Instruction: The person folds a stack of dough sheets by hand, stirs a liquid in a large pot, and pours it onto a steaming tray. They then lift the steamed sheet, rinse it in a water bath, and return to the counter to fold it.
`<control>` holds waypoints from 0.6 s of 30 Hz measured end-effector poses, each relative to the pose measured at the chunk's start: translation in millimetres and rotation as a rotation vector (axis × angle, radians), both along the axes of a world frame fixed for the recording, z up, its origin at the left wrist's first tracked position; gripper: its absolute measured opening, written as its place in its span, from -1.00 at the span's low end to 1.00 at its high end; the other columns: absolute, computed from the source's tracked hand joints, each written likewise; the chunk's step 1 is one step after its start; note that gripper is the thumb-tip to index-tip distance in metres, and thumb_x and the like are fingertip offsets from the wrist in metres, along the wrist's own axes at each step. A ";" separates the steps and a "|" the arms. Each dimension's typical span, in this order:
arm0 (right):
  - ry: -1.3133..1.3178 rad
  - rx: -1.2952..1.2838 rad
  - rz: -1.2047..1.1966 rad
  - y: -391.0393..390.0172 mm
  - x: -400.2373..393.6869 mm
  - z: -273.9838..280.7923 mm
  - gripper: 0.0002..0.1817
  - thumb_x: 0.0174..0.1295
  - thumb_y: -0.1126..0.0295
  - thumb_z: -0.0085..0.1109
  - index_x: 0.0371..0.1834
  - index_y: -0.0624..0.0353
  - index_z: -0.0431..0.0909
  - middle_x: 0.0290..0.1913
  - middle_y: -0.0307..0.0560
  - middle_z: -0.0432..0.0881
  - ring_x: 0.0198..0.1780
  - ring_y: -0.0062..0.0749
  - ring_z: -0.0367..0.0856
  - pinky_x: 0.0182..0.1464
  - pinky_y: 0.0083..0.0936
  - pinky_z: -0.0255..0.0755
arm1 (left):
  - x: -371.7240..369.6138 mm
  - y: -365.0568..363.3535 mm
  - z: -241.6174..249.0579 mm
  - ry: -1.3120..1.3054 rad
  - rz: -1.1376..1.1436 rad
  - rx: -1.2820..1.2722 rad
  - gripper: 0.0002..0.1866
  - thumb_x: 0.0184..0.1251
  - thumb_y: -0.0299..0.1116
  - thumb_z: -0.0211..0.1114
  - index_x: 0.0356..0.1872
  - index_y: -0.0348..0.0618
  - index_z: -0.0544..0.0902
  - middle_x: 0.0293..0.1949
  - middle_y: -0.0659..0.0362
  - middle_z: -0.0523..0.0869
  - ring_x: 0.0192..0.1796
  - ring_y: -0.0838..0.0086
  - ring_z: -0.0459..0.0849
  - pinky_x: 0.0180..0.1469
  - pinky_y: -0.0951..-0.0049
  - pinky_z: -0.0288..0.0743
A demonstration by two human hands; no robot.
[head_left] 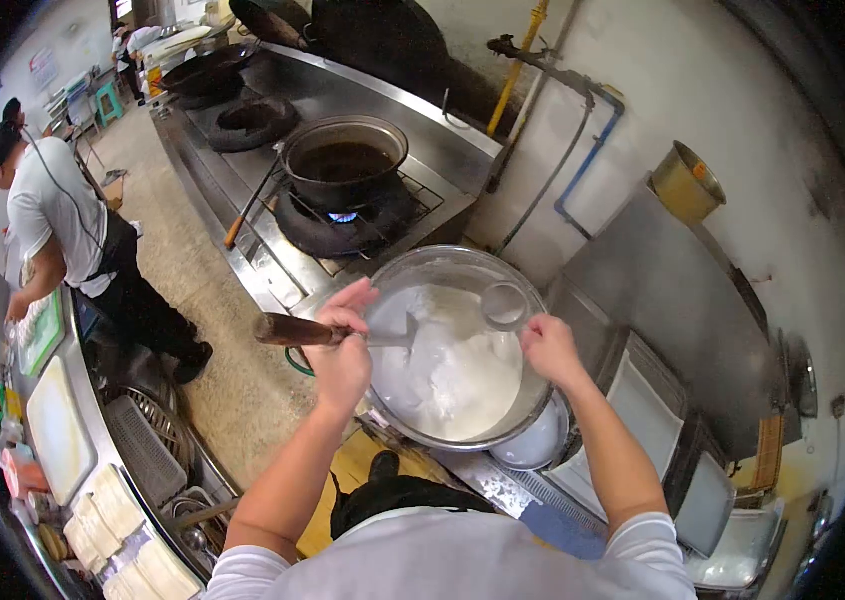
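Two bare hands are above one wide metal bowl (453,265), and I follow them from far away through the head camera. The left hand (343,345) grasps the wooden-handled spatula (293,329) around its grip, but some fingers are loose and point upward, so the hold looks light to me. The wooden end goes out over the left rim, while the metal end reaches into the bowl, at the white mixture (453,375); I suppose it is held across like this so that the wood is out of the wet part. The right hand (551,350) is closed at the edge of a small round scoop (505,306), over the right part of the same bowl. I cannot tell if this scoop has a handle, because the fingers hide the place of the grip.

The bowl sits directly in front of the person (443,560), probably because both hands can reach its content there without stretching. Just beyond it, a dark pot (348,192) with dark liquid (343,160) stands over a blue flame (343,217); the two vessels seem placed side by side for a short reach. At the left, well apart, a co-worker (53,190) bends over a bench (111,450).
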State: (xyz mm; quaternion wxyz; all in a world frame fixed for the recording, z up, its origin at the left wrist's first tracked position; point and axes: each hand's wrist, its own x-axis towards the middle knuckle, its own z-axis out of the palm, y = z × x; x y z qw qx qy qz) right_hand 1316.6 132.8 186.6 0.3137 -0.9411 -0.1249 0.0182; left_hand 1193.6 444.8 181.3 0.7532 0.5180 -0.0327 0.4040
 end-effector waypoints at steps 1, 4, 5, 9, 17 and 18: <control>-0.049 -0.096 0.031 13.5 6.2 -6.0 -0.90 0.25 0.49 0.17 -0.29 0.30 0.64 -0.37 0.13 0.75 -0.32 -0.07 0.74 -0.20 -0.20 0.57 | -5.5 -0.6 -0.9 0.004 0.016 0.037 -0.71 -0.01 -0.88 -0.11 -0.39 -0.28 0.44 0.23 -0.22 0.63 0.28 0.00 0.67 0.39 0.02 0.49; -0.099 -0.261 0.023 43.6 29.9 -36.6 -0.87 0.23 0.50 0.14 -0.25 0.25 0.68 -0.26 0.23 0.75 -0.16 0.19 0.73 -0.09 -0.07 0.57 | -23.5 -3.3 -2.4 0.062 0.072 0.160 -0.65 -0.05 -0.93 -0.16 -0.38 -0.25 0.44 0.21 -0.19 0.64 0.29 0.02 0.65 0.45 -0.02 0.44; -0.072 -0.318 0.088 48.8 34.7 -39.2 -0.83 0.27 0.51 0.09 -0.18 0.24 0.68 -0.17 0.27 0.76 -0.06 0.28 0.71 -0.01 0.02 0.56 | -28.0 -4.5 -2.7 0.075 0.082 0.178 -0.64 -0.07 -0.93 -0.16 -0.38 -0.25 0.44 0.20 -0.19 0.65 0.29 0.03 0.65 0.46 -0.02 0.44; -0.049 -0.432 0.130 77.2 41.9 -47.6 -0.78 0.28 0.55 0.06 -0.06 0.35 0.62 -0.08 0.38 0.73 0.03 0.32 0.71 0.10 0.07 0.58 | -40.5 -10.7 2.7 0.131 0.108 0.176 -0.63 -0.04 -0.95 -0.15 -0.37 -0.24 0.45 0.17 -0.17 0.66 0.30 0.08 0.64 0.45 0.02 0.43; -0.040 -0.498 0.240 106.7 51.2 -97.1 -0.72 0.27 0.56 0.12 0.02 0.43 0.58 -0.03 0.42 0.72 0.06 0.33 0.72 0.15 0.08 0.60 | -43.7 -20.6 0.9 0.174 0.141 0.085 -0.73 0.08 -0.86 0.04 -0.34 -0.22 0.52 0.10 -0.07 0.72 0.22 0.17 0.69 0.27 0.25 0.52; -0.027 -0.480 0.247 108.7 46.4 -99.0 -0.73 0.26 0.56 0.11 -0.01 0.43 0.60 -0.05 0.43 0.72 0.06 0.32 0.72 0.15 0.06 0.59 | -44.0 -20.4 -0.3 0.186 0.154 0.119 -0.74 0.09 -0.84 0.06 -0.34 -0.22 0.52 0.11 -0.07 0.72 0.21 0.18 0.68 0.27 0.24 0.52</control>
